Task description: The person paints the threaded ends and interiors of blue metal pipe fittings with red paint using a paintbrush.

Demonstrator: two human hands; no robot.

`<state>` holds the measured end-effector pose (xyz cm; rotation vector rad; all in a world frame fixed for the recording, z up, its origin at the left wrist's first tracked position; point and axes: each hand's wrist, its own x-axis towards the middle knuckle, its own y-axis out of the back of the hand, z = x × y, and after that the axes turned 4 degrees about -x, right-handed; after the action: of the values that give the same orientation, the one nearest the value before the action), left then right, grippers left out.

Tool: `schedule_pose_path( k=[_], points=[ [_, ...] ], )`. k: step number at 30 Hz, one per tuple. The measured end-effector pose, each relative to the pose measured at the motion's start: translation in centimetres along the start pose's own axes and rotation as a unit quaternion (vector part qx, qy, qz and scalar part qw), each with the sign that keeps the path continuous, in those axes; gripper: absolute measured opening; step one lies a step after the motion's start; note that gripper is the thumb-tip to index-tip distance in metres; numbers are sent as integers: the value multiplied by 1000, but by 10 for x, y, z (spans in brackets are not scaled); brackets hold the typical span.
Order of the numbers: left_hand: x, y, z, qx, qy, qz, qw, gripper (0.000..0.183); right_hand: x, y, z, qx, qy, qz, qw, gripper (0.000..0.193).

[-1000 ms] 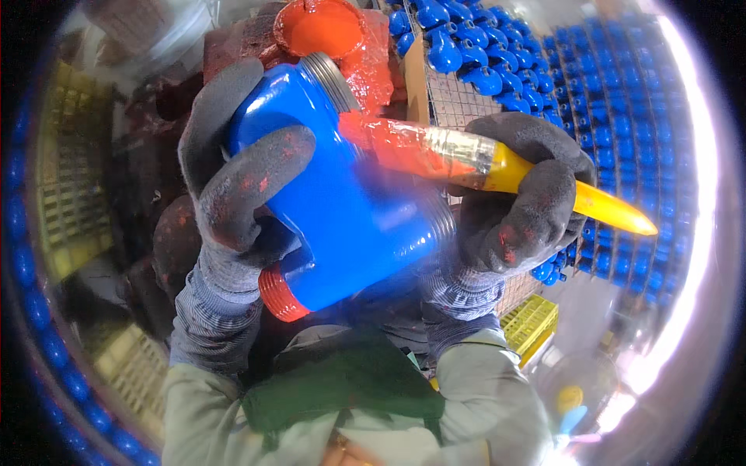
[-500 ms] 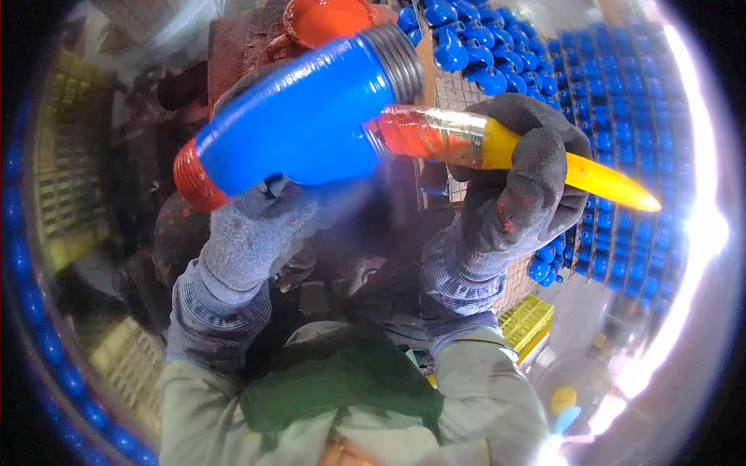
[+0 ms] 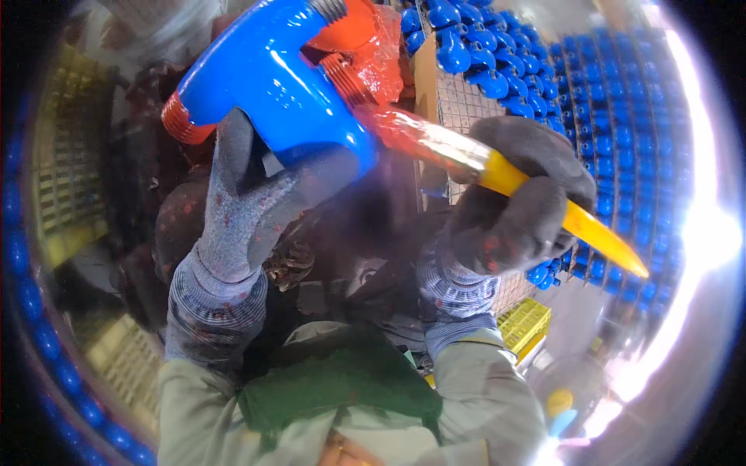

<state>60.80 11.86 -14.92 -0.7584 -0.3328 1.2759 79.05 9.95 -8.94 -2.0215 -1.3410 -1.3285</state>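
My left hand (image 3: 268,190), in a grey knit glove with a dark palm, grips a glossy blue T-shaped pipe fitting (image 3: 268,85) from below. The threaded end at its left is red, and so is the thread facing my right hand. A third threaded end, at the top, shows bare dark metal. In my gloved right hand (image 3: 524,198) is a paintbrush (image 3: 505,172) with a yellow handle. Its red-coated head meets or lies very near the fitting's right-hand red thread; exact contact is blurred. Red spots mark both gloves.
Behind the fitting stands a red paint container (image 3: 353,31) with red-smeared plastic beside it. Many blue fittings (image 3: 486,58) sit on wire mesh at the far right, with more stacked (image 3: 622,140) beyond. A yellow crate (image 3: 524,325) is low on the right.
The blue fitting has turned and shifted up and left in my left hand, bringing the right-hand red thread into view. The brush now slopes more steeply, its handle end lower.
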Motion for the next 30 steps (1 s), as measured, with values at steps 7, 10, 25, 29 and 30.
schedule_pose_path(
  k=[7, 10, 25, 29, 30],
  points=[
    [10, 5, 2, -159, 84, 3, 984, 50, -7, -5, 5, 57, -124, 70, 988, 13],
    [14, 8, 2, -145, 58, 9, 988, 51, -8, -7, 17, 96, -105, 48, 989, 16],
    [6, 9, -1, -268, 100, -53, 957, 60, -52, -43, 76, 498, -484, 85, 714, 38],
    [1, 11, 0, -385, 227, -118, 887, 63, -55, -48, 84, 554, -493, 68, 667, 37],
    [0, 11, 0, -355, 232, -120, 897, 64, -53, -48, 85, 554, -494, 64, 667, 36]
  ],
)
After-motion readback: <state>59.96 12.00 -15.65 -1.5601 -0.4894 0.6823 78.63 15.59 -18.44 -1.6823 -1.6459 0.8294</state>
